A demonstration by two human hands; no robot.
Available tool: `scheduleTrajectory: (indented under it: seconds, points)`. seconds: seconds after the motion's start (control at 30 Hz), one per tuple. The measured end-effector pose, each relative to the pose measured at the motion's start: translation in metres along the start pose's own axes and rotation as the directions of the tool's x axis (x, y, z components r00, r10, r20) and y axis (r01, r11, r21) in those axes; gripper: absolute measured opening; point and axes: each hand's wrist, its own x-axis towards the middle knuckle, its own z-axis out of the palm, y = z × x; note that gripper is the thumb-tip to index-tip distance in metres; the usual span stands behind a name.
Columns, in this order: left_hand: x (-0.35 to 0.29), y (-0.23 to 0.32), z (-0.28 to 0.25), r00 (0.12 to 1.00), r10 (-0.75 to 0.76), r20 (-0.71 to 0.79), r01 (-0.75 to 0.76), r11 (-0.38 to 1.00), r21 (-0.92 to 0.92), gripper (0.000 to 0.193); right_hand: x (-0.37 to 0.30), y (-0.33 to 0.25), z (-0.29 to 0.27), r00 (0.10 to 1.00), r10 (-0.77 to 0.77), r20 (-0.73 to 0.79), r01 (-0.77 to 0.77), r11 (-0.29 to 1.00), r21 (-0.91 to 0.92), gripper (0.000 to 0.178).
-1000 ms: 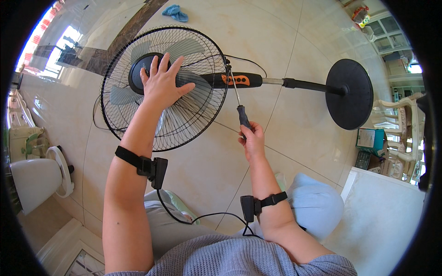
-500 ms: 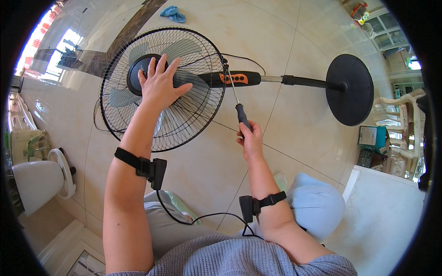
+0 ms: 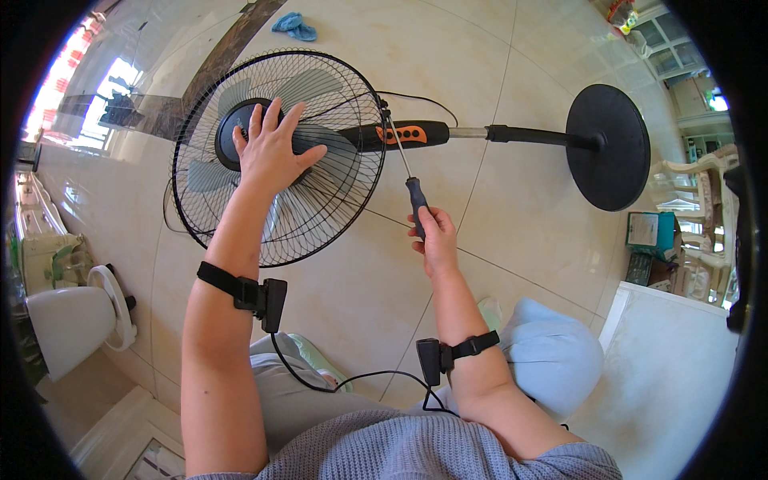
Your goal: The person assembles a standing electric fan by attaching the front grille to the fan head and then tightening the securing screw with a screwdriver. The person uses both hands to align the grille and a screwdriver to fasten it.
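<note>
A black pedestal fan [image 3: 408,134] lies along the tiled floor, its wire grille [image 3: 336,210] to the left and its round base [image 3: 608,180] to the right. Spread fingers of my left hand [image 3: 270,156] rest on the front of the grille, beside the dark hub cap [image 3: 228,144]. Grey blades show behind the wires. In my right hand [image 3: 436,240] is a screwdriver [image 3: 415,198], gripped by its dark handle. Its shaft slants up and left to the clip [image 3: 384,112] on the grille's right rim; whether the tip sits in a screw is too small to tell.
A blue cloth [image 3: 295,26] lies on the floor beyond the fan. The fan's cord [image 3: 428,99] curves behind its neck. A white cabinet top [image 3: 668,368] is at the right, with a teal box [image 3: 652,232] beyond it. On the left stands a white rounded seat [image 3: 72,328].
The fan and both hands appear slightly further left in the picture, as the whole view has shifted a little. My left hand stays on the grille and my right keeps its hold on the screwdriver.
</note>
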Motion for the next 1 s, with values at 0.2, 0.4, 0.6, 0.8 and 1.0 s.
scheduleTrajectory:
  seconds: [0.2, 0.4, 0.6, 0.8, 1.0]
  points:
    - [0.001, 0.001, 0.0, 1.0, -0.007, 0.004, 0.007, 1.0, 0.009, 0.07, -0.001, -0.003, -0.004, 0.958, 0.159, 0.239, -0.183, 0.98, 0.084, 0.026]
    - [0.001, 0.0, 0.001, 1.0, 0.0, -0.007, 0.0, 1.0, 0.016, 0.071, 0.002, 0.0, -0.002, 0.997, 0.046, 0.059, -0.049, 0.997, 0.052, 0.031]
    - [0.001, 0.0, 0.002, 1.0, -0.004, -0.004, 0.004, 1.0, 0.027, 0.07, 0.005, 0.0, -0.005, 0.995, 0.091, 0.03, -0.091, 0.996, -0.007, 0.026]
    - [0.001, 0.001, 0.003, 1.0, 0.007, -0.011, -0.006, 0.999, 0.034, 0.07, 0.008, 0.0, -0.009, 0.968, 0.183, 0.169, -0.198, 0.977, 0.076, 0.039]
    - [0.0, 0.0, 0.002, 1.0, 0.007, -0.001, -0.007, 0.999, 0.04, 0.07, 0.009, 0.001, -0.01, 0.971, 0.172, 0.168, -0.185, 0.98, 0.068, 0.031]
